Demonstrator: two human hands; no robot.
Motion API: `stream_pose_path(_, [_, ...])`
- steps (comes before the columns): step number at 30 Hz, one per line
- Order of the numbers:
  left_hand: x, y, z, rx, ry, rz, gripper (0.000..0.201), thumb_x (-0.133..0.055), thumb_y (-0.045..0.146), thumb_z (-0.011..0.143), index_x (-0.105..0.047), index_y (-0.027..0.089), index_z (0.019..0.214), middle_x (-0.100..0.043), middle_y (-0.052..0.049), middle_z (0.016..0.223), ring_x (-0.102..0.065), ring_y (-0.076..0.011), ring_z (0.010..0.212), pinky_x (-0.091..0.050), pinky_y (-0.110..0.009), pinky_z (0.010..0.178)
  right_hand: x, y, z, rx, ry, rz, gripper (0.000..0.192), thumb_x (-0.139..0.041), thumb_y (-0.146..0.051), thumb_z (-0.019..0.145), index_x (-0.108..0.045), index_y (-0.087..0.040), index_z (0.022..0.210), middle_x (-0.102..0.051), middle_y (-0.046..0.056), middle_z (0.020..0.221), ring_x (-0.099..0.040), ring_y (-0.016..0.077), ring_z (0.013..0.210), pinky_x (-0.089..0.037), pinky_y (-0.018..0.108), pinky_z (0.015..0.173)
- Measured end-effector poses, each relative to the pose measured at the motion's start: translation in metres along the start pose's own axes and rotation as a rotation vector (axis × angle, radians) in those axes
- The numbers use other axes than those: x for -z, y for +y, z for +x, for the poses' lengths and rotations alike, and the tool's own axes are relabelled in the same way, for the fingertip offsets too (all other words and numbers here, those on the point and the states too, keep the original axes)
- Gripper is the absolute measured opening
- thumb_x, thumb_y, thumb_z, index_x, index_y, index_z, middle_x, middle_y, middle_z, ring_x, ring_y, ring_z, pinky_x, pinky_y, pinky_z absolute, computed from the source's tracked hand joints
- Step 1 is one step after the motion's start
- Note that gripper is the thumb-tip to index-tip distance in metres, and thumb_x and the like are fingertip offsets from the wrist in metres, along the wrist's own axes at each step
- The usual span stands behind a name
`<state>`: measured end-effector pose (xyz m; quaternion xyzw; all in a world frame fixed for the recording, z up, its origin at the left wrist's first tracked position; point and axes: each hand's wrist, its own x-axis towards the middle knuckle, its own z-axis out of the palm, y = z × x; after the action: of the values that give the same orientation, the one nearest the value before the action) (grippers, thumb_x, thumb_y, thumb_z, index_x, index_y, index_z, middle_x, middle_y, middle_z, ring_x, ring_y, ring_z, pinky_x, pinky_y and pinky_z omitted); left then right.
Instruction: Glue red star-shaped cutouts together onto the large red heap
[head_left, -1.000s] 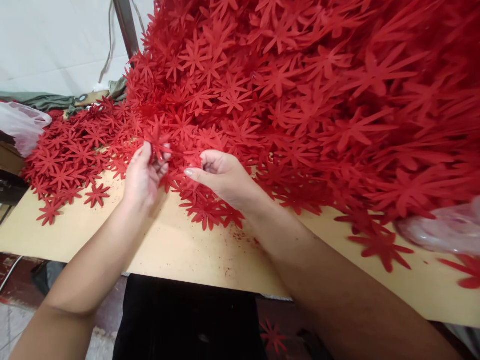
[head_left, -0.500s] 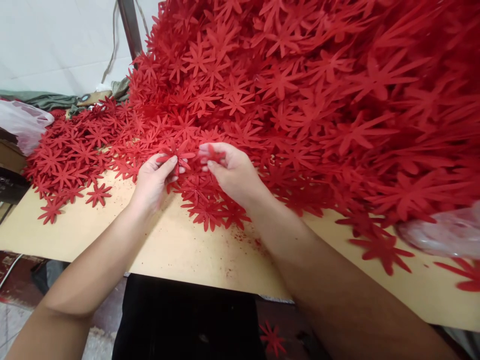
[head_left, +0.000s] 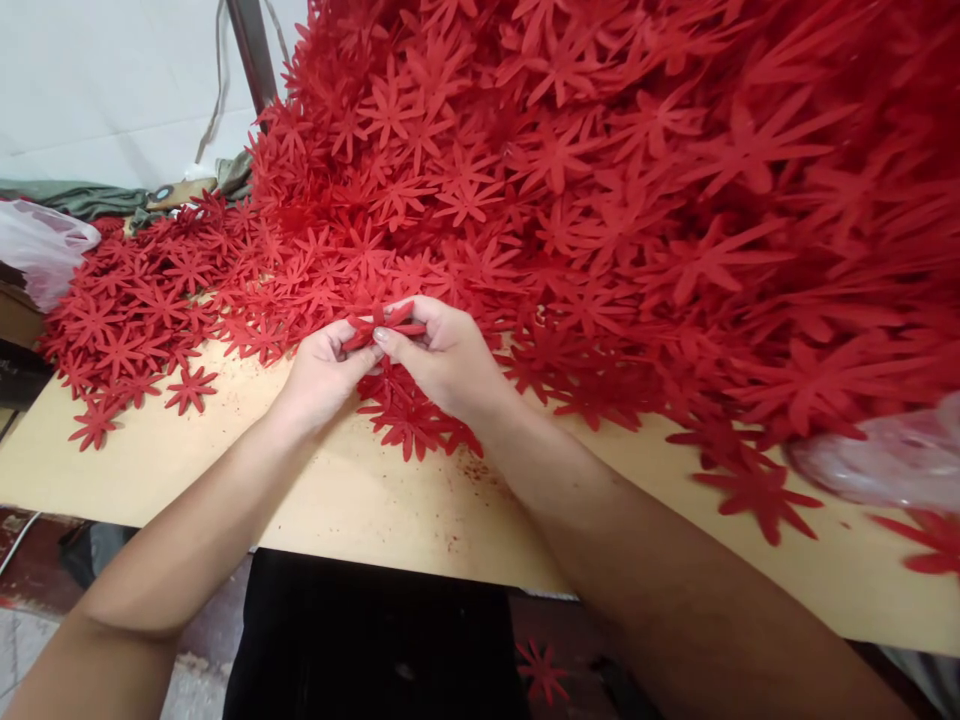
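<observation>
My left hand (head_left: 328,368) and my right hand (head_left: 448,352) meet at the near edge of a large red heap. Between them they pinch a red flower-shaped cutout (head_left: 384,322) with long narrow petals. Both thumbs press on it from above, and the other fingers are mostly hidden beneath it. Whether it is one layer or several I cannot tell. Just below my hands, more red flower cutouts (head_left: 411,425) lie on the tabletop. Behind rises the tall heap of flower cutouts (head_left: 555,150), all much the same shape.
The pale wooden table (head_left: 337,500) has red crumbs on it. A white plastic bag (head_left: 52,245) is at the far left, a clear plastic bag (head_left: 885,455) at the right. A dark metal post (head_left: 253,55) stands behind. One flower cutout (head_left: 541,671) lies below the table edge.
My right hand has moved left and down to join my left hand, which has shifted slightly right. Both now grip the flower cutout that my left hand held alone.
</observation>
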<state>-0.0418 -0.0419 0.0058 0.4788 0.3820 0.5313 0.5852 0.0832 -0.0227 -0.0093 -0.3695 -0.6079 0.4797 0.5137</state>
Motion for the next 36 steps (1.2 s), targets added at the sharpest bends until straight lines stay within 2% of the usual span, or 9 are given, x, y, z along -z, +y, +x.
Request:
stream_pose_path(5, [0.001,0.003,0.0,0.088,0.044,-0.072,0.026,-0.084,0.023,0.052,-0.069,0.014,0.072,-0.071,0.002,0.068,-0.062,-0.0057,0.06,-0.05,-0.017,0.061,-0.003,-0.005,-0.004,0.026,0.081,-0.065,0.01,-0.056,-0.028,0.08,-0.055,-0.018,0.076,-0.066,0.003,0.075,-0.064,0.0162,0.074,-0.053,0.032,0.072])
stream_pose_path(11, [-0.002,0.002,-0.001,0.146,-0.04,-0.105,0.027,-0.083,0.033,0.056,-0.066,0.014,0.067,-0.067,0.002,0.059,-0.064,-0.0072,0.057,-0.052,-0.019,0.066,0.0,-0.005,0.0,0.003,0.163,-0.16,0.035,-0.05,-0.042,0.086,-0.048,-0.019,0.06,-0.056,0.002,0.06,-0.059,0.0152,0.07,-0.05,0.029,0.069])
stream_pose_path(15, [-0.003,0.0,0.0,0.1,0.056,-0.025,0.023,-0.078,0.03,0.064,-0.063,0.014,0.069,-0.068,0.001,0.063,-0.065,-0.0081,0.06,-0.05,-0.02,0.065,-0.002,-0.004,0.004,0.037,0.114,0.019,0.021,-0.055,-0.037,0.083,-0.051,-0.019,0.071,-0.058,-0.001,0.065,-0.058,0.0121,0.067,-0.051,0.027,0.069])
stream_pose_path(18, [-0.004,0.002,-0.001,0.074,0.115,0.006,0.022,-0.076,0.028,0.067,-0.058,0.014,0.065,-0.066,0.002,0.06,-0.062,-0.0069,0.059,-0.048,-0.018,0.062,0.002,-0.004,0.007,0.066,0.193,0.088,0.01,-0.06,-0.026,0.08,-0.052,-0.02,0.076,-0.057,-0.004,0.066,-0.055,0.0086,0.062,-0.05,0.024,0.067])
stream_pose_path(22, [0.002,0.004,0.003,0.011,0.181,0.025,0.028,-0.074,0.032,0.069,-0.052,0.016,0.062,-0.062,0.003,0.059,-0.056,-0.0049,0.056,-0.044,-0.016,0.057,0.015,-0.005,0.012,0.006,0.315,0.159,0.013,-0.057,-0.022,0.083,-0.047,-0.021,0.074,-0.053,-0.006,0.059,-0.051,0.0058,0.052,-0.048,0.021,0.059])
stream_pose_path(25, [0.016,-0.001,0.012,-0.013,0.257,0.09,0.029,-0.077,0.032,0.065,-0.053,0.017,0.072,-0.06,0.003,0.068,-0.057,-0.007,0.065,-0.045,-0.018,0.06,0.019,-0.01,0.014,-0.089,0.347,0.196,0.016,-0.057,-0.02,0.084,-0.045,-0.02,0.073,-0.052,-0.007,0.056,-0.049,0.0046,0.047,-0.044,0.019,0.05])
stream_pose_path(30, [0.037,-0.01,0.024,-0.26,0.406,0.381,0.049,-0.078,0.033,0.065,-0.055,0.02,0.106,-0.057,-0.007,0.118,-0.057,-0.016,0.104,-0.046,-0.03,0.093,0.011,-0.021,0.01,-0.202,0.301,0.134,0.029,-0.06,-0.023,0.083,-0.043,-0.019,0.06,-0.045,-0.008,0.046,-0.039,0.003,0.037,-0.032,0.018,0.039])
stream_pose_path(33, [0.031,-0.004,0.016,-0.399,0.337,0.498,0.042,-0.073,0.04,0.07,-0.061,0.021,0.106,-0.056,-0.008,0.125,-0.051,-0.0191,0.118,-0.039,-0.033,0.104,0.008,-0.021,0.007,-0.175,0.261,0.087,0.037,-0.064,-0.037,0.08,-0.043,-0.018,0.055,-0.041,-0.007,0.045,-0.032,0.0026,0.038,-0.028,0.02,0.039])
stream_pose_path(36, [0.013,0.001,0.005,-0.302,0.154,0.388,0.033,-0.068,0.044,0.075,-0.067,0.018,0.096,-0.065,-0.007,0.111,-0.057,-0.0174,0.111,-0.039,-0.031,0.103,0.004,-0.018,0.004,-0.088,0.141,0.046,0.046,-0.066,-0.055,0.071,-0.042,-0.019,0.054,-0.036,-0.007,0.046,-0.033,0.0043,0.043,-0.031,0.022,0.045])
